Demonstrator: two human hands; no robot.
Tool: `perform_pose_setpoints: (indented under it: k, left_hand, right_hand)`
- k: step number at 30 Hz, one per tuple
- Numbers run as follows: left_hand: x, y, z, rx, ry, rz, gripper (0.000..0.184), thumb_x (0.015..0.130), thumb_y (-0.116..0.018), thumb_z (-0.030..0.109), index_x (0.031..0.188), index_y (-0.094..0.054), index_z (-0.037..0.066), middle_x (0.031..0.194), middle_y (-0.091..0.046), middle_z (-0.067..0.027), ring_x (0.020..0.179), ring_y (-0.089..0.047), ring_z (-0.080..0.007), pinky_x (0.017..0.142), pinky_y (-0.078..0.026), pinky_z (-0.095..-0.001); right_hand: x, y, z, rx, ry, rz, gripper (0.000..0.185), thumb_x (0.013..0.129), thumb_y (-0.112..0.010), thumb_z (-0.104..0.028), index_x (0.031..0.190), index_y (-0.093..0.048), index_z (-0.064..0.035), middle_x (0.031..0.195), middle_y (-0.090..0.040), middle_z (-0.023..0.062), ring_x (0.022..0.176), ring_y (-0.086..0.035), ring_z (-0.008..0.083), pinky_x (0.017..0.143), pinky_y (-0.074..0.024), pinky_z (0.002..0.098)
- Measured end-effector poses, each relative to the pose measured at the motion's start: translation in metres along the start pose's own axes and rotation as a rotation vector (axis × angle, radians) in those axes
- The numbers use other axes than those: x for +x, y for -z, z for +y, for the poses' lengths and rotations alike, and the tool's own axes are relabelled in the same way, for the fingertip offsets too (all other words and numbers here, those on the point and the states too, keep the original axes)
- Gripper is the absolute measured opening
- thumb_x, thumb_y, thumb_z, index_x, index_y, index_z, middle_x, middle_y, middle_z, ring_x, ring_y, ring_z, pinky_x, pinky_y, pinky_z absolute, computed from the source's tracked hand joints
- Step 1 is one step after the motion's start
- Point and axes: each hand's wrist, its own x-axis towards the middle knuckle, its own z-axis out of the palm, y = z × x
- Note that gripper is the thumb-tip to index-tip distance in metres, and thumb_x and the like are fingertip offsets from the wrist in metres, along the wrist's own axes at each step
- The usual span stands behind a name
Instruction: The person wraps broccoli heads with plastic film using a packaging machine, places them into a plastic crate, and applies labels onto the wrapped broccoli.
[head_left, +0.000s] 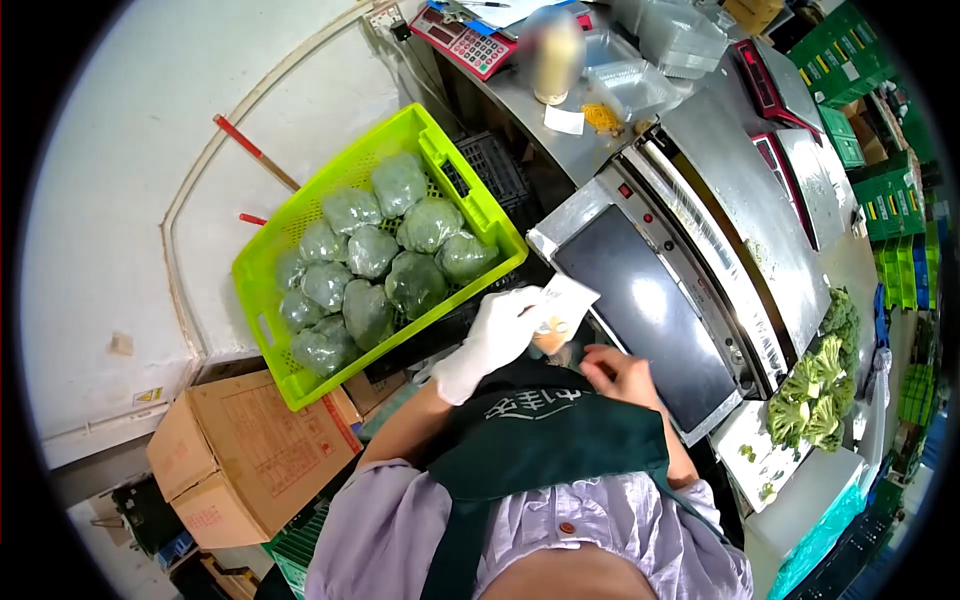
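Note:
My left hand [497,335] wears a white glove and is closed on a white paper slip [574,299] in front of the dark apron [560,440]. Just below the slip shows a small orange-brown patch that I cannot make out. My right hand [625,376], bare, hovers beside it near the wrapping machine's dark plate [645,300], fingers loosely bent and slightly apart, with nothing visible in them. To the left, a lime-green crate [262,328] holds several film-wrapped green vegetables [372,252], possibly broccoli heads.
Cut broccoli [812,395] lies on a white board at the right. Red scales [770,85] and clear plastic trays [680,40] stand on the metal counter, with yellow rubber bands [601,118] nearby. A cardboard box [262,455] sits at the lower left.

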Motion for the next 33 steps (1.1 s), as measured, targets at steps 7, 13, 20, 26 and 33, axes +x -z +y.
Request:
perform_pose_setpoints:
  k: [7, 13, 20, 26, 33]
  left_hand:
    - [-0.064, 0.024, -0.002, 0.005, 0.033, 0.110, 0.011, 0.082, -0.065, 0.010, 0.078, -0.060, 0.000, 0.067, -0.055, -0.0098, 0.058, -0.053, -0.0158, 0.055, -0.043, -0.0289]
    - [-0.098, 0.040, -0.024, -0.503, 0.447, 0.220, 0.019, 0.080, -0.071, 0.014, 0.089, -0.067, -0.003, 0.075, -0.065, -0.0032, 0.067, -0.056, -0.0063, 0.059, -0.047, -0.0231]
    - [-0.132, 0.101, -0.043, -0.348, 0.571, 0.155, 0.033, 0.078, -0.071, 0.017, 0.104, -0.064, -0.002, 0.094, -0.067, -0.0050, 0.083, -0.060, -0.0084, 0.076, -0.047, -0.0243]
    - [-0.156, 0.136, -0.076, -0.834, 0.735, 0.374, 0.031, 0.081, -0.068, 0.012, 0.106, -0.062, -0.005, 0.093, -0.067, -0.0060, 0.079, -0.062, -0.0094, 0.072, -0.050, -0.0240]
    - [-0.164, 0.156, -0.105, -0.998, 0.832, 0.378, 0.032, 0.083, -0.066, 0.012, 0.109, -0.062, -0.006, 0.097, -0.066, -0.0069, 0.080, -0.062, -0.0107, 0.072, -0.049, -0.0240]
  right_hand:
    - [0.044, 0.003, -0.040, 0.459, -0.114, -0.323, 0.053, 0.075, -0.076, -0.017, 0.119, -0.053, 0.0013, 0.092, -0.068, 0.0106, 0.074, -0.063, 0.0124, 0.067, -0.0516, 0.0248]
    - [0.087, -0.037, -0.090, 0.131, -0.081, -0.483, 0.019, 0.083, -0.068, -0.018, 0.086, -0.067, 0.0011, 0.065, -0.066, 0.0058, 0.056, -0.058, 0.0070, 0.054, -0.0463, 0.0225]
    - [0.255, -0.082, -0.107, -0.083, 0.200, -0.121, 0.020, 0.081, -0.067, -0.017, 0.073, -0.064, 0.0011, 0.060, -0.063, 0.0094, 0.051, -0.057, 0.0099, 0.048, -0.0437, 0.0285]
    - [0.405, -0.191, -0.107, -0.503, 0.501, -0.321, 0.031, 0.077, -0.066, -0.034, 0.084, -0.066, -0.0041, 0.071, -0.063, 0.0191, 0.072, -0.062, 0.0365, 0.064, -0.0481, 0.0441]
    - [0.466, -0.269, -0.065, -1.029, 0.280, -0.273, 0.039, 0.072, -0.070, -0.041, 0.095, -0.066, -0.0105, 0.086, -0.066, 0.0161, 0.080, -0.064, 0.0337, 0.071, -0.0505, 0.0442]
